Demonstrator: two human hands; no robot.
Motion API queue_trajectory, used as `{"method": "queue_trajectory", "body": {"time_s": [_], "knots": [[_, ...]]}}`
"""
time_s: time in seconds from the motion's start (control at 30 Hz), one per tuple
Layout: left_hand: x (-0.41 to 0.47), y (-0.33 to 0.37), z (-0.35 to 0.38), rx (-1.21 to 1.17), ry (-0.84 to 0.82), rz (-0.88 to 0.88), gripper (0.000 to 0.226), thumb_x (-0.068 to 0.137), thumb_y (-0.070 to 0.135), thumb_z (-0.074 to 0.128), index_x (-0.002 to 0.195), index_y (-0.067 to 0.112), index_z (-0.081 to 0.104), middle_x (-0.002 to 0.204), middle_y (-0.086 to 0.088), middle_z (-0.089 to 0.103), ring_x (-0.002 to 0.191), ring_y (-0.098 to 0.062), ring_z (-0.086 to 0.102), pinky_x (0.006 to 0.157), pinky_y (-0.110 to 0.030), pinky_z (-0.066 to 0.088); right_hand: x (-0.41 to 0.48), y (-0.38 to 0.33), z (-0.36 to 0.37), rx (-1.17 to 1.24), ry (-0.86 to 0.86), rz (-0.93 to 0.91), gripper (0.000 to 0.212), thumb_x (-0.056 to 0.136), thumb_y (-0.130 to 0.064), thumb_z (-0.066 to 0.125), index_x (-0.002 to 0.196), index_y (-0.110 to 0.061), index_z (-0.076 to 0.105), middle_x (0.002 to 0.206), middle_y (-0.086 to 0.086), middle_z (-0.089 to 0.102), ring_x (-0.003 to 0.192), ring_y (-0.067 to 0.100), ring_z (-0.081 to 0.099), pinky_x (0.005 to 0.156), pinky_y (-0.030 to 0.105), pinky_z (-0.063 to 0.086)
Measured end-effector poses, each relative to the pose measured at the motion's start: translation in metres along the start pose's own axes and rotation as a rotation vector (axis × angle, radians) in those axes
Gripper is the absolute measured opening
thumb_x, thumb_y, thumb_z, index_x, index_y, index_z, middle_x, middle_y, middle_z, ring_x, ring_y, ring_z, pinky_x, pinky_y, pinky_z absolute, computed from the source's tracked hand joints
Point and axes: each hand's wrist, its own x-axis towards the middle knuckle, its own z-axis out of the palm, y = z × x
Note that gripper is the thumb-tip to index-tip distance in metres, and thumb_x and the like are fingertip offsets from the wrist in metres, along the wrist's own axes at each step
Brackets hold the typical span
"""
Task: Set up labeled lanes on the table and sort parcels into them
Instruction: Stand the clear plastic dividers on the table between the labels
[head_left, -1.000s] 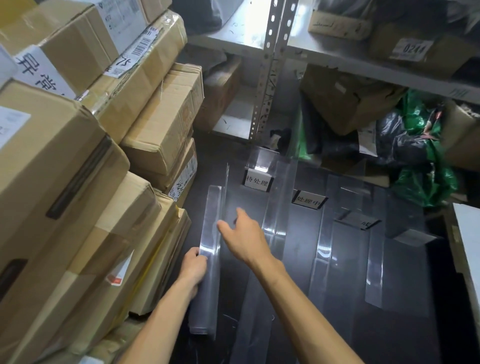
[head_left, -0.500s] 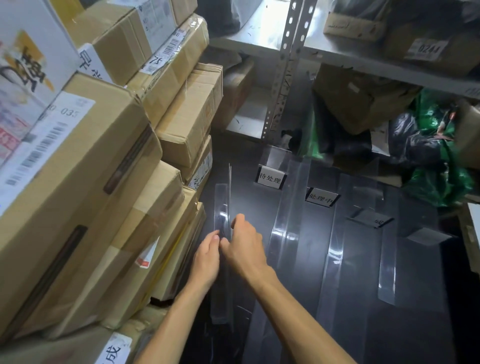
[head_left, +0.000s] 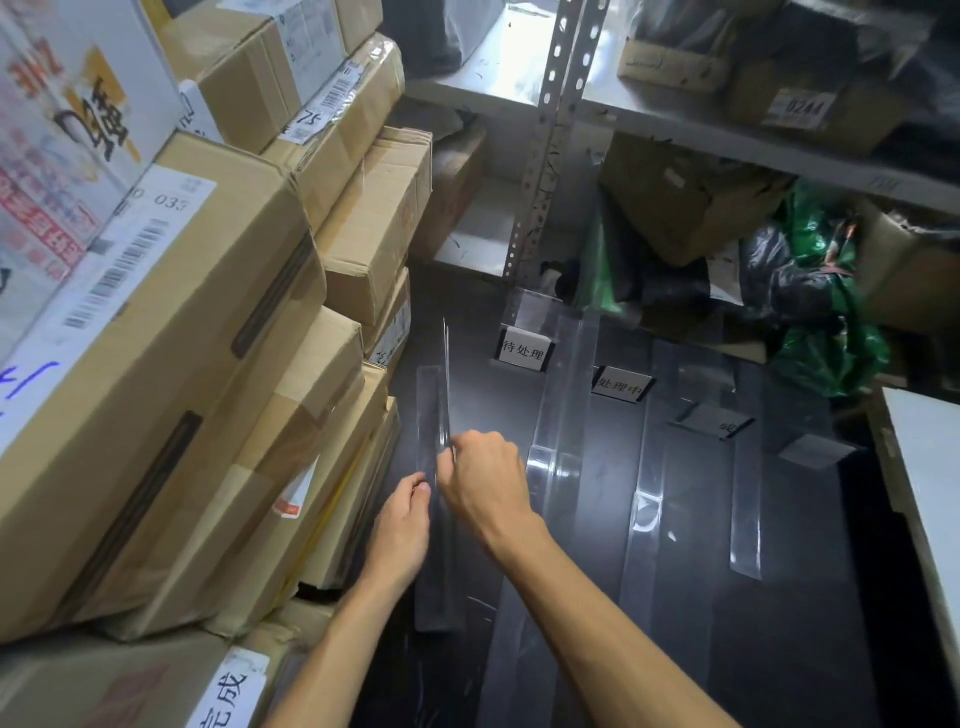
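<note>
— Item one: what are your hands on?
— One clear divider (head_left: 434, 415), L-section, lying lengthwise on the black table (head_left: 805, 649). My right hand (head_left: 483, 483) has curled fingers pinching its upright fin. My left hand (head_left: 402, 525) pinches the flat base at its left edge, fingertips drawn narrow.

— Signs, with wording?
— First sign (head_left: 523, 351): 待处理, black on white. Second sign (head_left: 621, 387): 处理中. Third sign (head_left: 714, 423): too small to read. Fourth sign (head_left: 815, 451): only a grey face shows.

— Other writing?
— Cartons (head_left: 182, 364) stacked on my left: one label "033" with a barcode, one "75". Near my left arm, a white label ending 成. A shelf box (head_left: 802, 106) reads "0244".

— Edges and room?
— The clear divider runs just beside the cartons, with a thin strip of bare table between them. Its far end stops left of the first sign, apart from it. On its right is an open lane, then a second divider (head_left: 563, 415), a third divider (head_left: 644, 509) and a fourth divider (head_left: 748, 519), roughly parallel with dark lanes between. The table's right edge meets a white panel (head_left: 924, 467). Green bags (head_left: 831, 338) crowd the far right corner.
</note>
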Motion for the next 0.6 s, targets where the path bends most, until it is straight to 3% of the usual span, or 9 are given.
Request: {"method": "queue_trajectory", "body": {"time_s": [0.1,0.27,0.37,0.5,0.6], "knots": [[-0.002,0.000,0.000,0.067,0.020,0.038,0.039,0.108,0.026,0.041,0.144,0.017,0.051,0.147,-0.007,0.054,0.136,-0.025,0.048,0.111,-0.036,0.036,-0.004,0.006,0.007,0.025,0.059,-0.033,0.024,0.098,-0.019,0.045,0.077,-0.008,0.049,0.070,0.011,0.051,0.067,0.037,0.045,0.061,0.035,0.031],[-0.001,-0.004,-0.003,0.044,0.007,0.034,0.042,0.108,0.028,0.040,0.148,0.018,0.048,0.150,-0.007,0.052,0.137,-0.024,0.047,0.110,-0.037,0.036,-0.010,0.003,0.010,0.107,0.163,-0.131,0.019,0.099,-0.021,0.043,0.085,-0.010,0.051,0.067,0.014,0.060,0.062,0.039,0.050,0.063,0.044,0.049],[-0.004,-0.003,-0.004,0.008,0.021,0.043,0.040,0.108,0.028,0.039,0.146,0.020,0.048,0.148,-0.007,0.053,0.136,-0.024,0.048,0.107,-0.037,0.037,-0.010,0.001,0.002,0.142,0.212,-0.186,0.019,0.097,-0.020,0.045,0.087,-0.008,0.056,0.060,0.009,0.055,0.056,0.037,0.047,0.063,0.046,0.051],[-0.010,0.009,-0.005,-0.011,0.089,0.105,0.037,0.107,0.020,0.042,0.144,0.017,0.048,0.147,-0.008,0.053,0.135,-0.026,0.047,0.099,-0.030,0.034,-0.014,0.000,-0.011,0.196,0.268,-0.209,0.025,0.097,-0.023,0.046,0.099,-0.006,0.065,0.061,0.009,0.062,0.058,0.036,0.056,0.066,0.046,0.053],[-0.011,0.026,-0.004,-0.036,0.126,0.146,0.038,0.106,0.016,0.044,0.143,0.015,0.047,0.147,-0.009,0.053,0.135,-0.027,0.047,0.102,-0.032,0.034,-0.019,-0.001,-0.024,0.252,0.337,-0.224,0.033,0.096,-0.024,0.046,0.106,-0.002,0.068,0.061,0.009,0.065,0.059,0.034,0.061,0.068,0.046,0.055]]}}
